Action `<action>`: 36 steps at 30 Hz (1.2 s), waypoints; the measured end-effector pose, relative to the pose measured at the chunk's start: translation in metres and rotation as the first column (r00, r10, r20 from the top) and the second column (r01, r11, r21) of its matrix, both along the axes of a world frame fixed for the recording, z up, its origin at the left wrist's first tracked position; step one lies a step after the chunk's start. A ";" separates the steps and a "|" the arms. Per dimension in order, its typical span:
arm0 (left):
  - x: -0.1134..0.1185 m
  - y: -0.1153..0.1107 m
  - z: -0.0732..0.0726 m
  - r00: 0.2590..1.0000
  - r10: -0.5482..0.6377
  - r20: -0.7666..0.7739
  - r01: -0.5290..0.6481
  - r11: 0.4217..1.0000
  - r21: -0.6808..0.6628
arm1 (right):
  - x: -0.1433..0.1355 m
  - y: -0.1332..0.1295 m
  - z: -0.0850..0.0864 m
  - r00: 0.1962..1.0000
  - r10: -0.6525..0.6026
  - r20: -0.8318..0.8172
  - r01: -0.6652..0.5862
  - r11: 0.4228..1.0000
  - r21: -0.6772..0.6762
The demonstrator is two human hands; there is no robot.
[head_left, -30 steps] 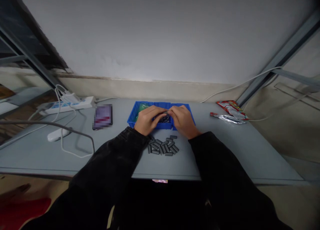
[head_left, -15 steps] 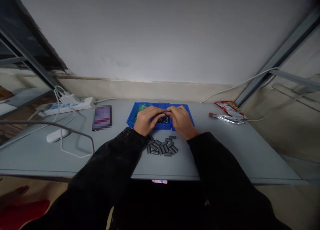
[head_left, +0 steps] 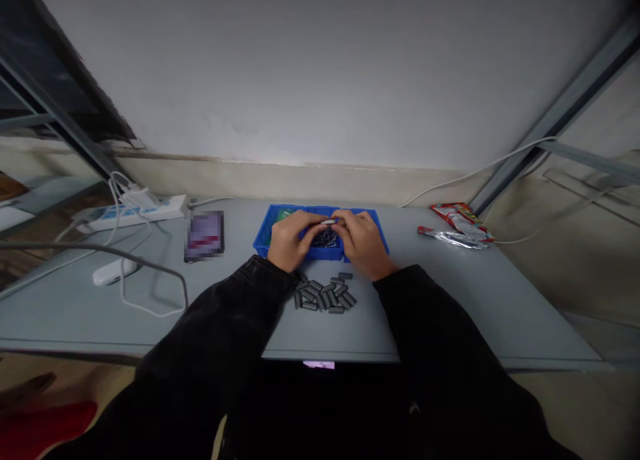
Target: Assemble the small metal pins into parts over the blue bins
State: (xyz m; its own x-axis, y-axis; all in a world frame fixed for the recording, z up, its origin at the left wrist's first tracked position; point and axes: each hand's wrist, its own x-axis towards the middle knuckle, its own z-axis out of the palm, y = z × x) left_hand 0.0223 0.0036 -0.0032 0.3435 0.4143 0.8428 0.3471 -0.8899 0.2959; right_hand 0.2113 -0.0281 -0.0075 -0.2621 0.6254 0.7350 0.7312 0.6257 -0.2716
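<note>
Between the fingertips of both hands is a small, light-grey elongated piece (head_left: 329, 222), too small to name more exactly. My left hand (head_left: 294, 239) pinches its left end, and my right hand (head_left: 361, 240) pinches the right end. Both hands are above a blue compartment tray (head_left: 261, 240). Small dark metal pieces like screws (head_left: 326, 239) lie in its middle compartment; something green (head_left: 283, 215) shows in the left one. The right compartment is mostly covered by my right hand. In front of the tray, several dark grey cylindrical pieces (head_left: 327, 297) are heaped on the table.
On the left of the grey table (head_left: 320, 343) are a power strip (head_left: 150, 210) with cables, a white device (head_left: 115, 271) and a phone-like object (head_left: 205, 235), partly pixelated. A red packet (head_left: 463, 219) and a silver wrapper (head_left: 453, 239) lie to the right.
The piece between my fingertips now shows a bright, light-grey side, where it looked darker and more covered before. My fingers have shifted slightly around it; the heap is unchanged.
</note>
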 end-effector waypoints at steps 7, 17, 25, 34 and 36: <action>0.000 0.000 -0.001 1.000 -0.028 -0.013 0.028 1.000 0.004 | 0.001 0.002 -0.002 1.000 -0.007 0.021 0.007 1.000 -0.013; 0.000 -0.001 -0.001 0.999 -0.040 -0.022 0.041 0.999 0.029 | 0.001 0.001 -0.001 0.999 -0.006 0.040 0.005 1.000 0.012; 0.000 0.000 -0.001 1.000 0.004 -0.001 -0.004 1.000 0.021 | 0.000 0.000 0.000 1.000 0.007 -0.015 -0.007 1.000 0.022; 0.000 0.001 -0.002 1.000 -0.018 -0.019 0.018 1.000 0.023 | 0.002 0.002 -0.004 1.000 -0.006 0.010 0.006 0.999 0.035; 0.001 0.001 -0.002 0.999 -0.029 -0.018 0.029 0.999 0.035 | 0.002 0.002 -0.003 1.000 -0.006 0.014 0.006 0.999 0.046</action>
